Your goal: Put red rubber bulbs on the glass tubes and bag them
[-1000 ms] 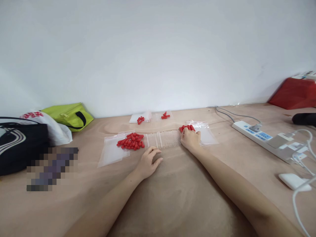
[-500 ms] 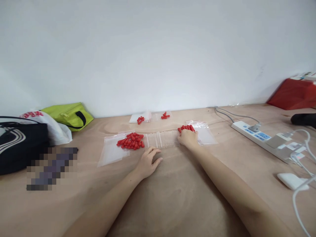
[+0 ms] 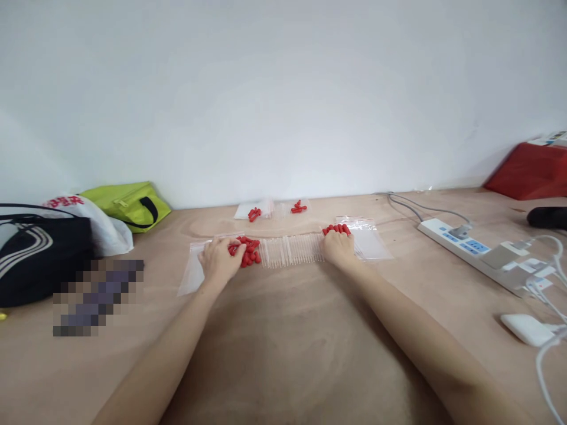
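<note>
My left hand (image 3: pixel 220 260) is at a pile of small red club-shaped pieces (image 3: pixel 250 251), with its thumb and fingers apart and red showing between them. The pile lies partly on a clear zip bag (image 3: pixel 190 271). Beside it runs a row of thin, pale, see-through sticks (image 3: pixel 292 251), set side by side. At the row's right end my right hand (image 3: pixel 339 248) is closed, knuckles up, its fingertips hidden. Just beyond the knuckles several red pieces (image 3: pixel 337 229) stand in a line. Another clear bag (image 3: pixel 372 239) lies to their right.
Two small bags (image 3: pixel 243 211) with red pieces on them lie near the wall. A white power strip (image 3: pixel 460 248), cables and a white charger (image 3: pixel 527 329) are on the right. A black bag (image 3: pixel 44 260) and a lime-green bag (image 3: pixel 124 203) stand on the left.
My left hand has moved left and away from me, from in front of the stick row onto the red pile. My right hand stays closed at the row's right end.
</note>
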{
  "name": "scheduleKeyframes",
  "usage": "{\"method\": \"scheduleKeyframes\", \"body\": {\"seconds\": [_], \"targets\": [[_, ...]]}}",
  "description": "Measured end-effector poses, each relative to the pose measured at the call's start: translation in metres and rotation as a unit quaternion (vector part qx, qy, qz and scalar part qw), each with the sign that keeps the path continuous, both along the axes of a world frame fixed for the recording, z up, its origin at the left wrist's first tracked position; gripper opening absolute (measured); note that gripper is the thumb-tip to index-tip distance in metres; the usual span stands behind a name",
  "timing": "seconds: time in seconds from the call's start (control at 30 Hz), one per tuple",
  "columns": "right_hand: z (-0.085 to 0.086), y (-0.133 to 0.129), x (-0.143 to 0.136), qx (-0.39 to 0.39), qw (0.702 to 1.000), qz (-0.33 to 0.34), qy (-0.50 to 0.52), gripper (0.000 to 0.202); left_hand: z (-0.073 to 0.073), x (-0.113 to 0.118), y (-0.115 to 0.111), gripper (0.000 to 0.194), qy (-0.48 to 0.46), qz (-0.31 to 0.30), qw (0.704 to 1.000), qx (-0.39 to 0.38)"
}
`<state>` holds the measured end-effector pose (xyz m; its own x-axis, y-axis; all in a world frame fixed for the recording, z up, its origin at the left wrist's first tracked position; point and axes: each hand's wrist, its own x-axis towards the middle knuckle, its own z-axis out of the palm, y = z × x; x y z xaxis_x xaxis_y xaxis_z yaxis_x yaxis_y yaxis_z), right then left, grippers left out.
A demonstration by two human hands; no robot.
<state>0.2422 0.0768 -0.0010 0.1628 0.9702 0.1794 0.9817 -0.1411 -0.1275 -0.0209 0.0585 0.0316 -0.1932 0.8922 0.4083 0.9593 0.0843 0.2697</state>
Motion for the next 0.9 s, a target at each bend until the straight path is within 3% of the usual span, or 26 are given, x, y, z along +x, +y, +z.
{"method": "scheduleKeyframes", "body": {"seconds": [0.1,0.27,0.47,0.63,0.7,0.77,0.9], "targets": [[-0.001,-0.017,-0.001,0.074,0.995,0.05,-0.033,0.026,0.008,-0.012,0.018,0.031,0.022,0.06,0.997,-0.046],[-0.009,-0.044,0.002,0.157,0.974,0.143,-0.085,0.022,0.004,-0.012,0.039,0.046,0.031,0.081,0.99,-0.112],[-0.016,-0.055,0.003,0.184,0.955,0.214,-0.093,0.018,0.001,-0.007,0.044,0.038,0.057,0.079,0.988,-0.12],[-0.021,-0.056,0.001,0.188,0.946,0.263,-0.033,0.019,0.013,-0.009,0.039,0.03,0.036,0.086,0.989,-0.112],[-0.024,-0.057,0.001,0.193,0.941,0.279,0.008,0.021,0.018,-0.004,0.029,0.028,0.015,0.049,0.997,-0.049],[-0.026,-0.059,0.002,0.198,0.933,0.297,0.039,0.029,0.019,0.006,0.013,0.024,-0.021,-0.06,0.998,0.017],[-0.027,-0.063,0.003,0.178,0.929,0.318,0.067,0.043,0.0,0.04,-0.024,0.014,-0.13,-0.291,0.948,-0.023]]}}
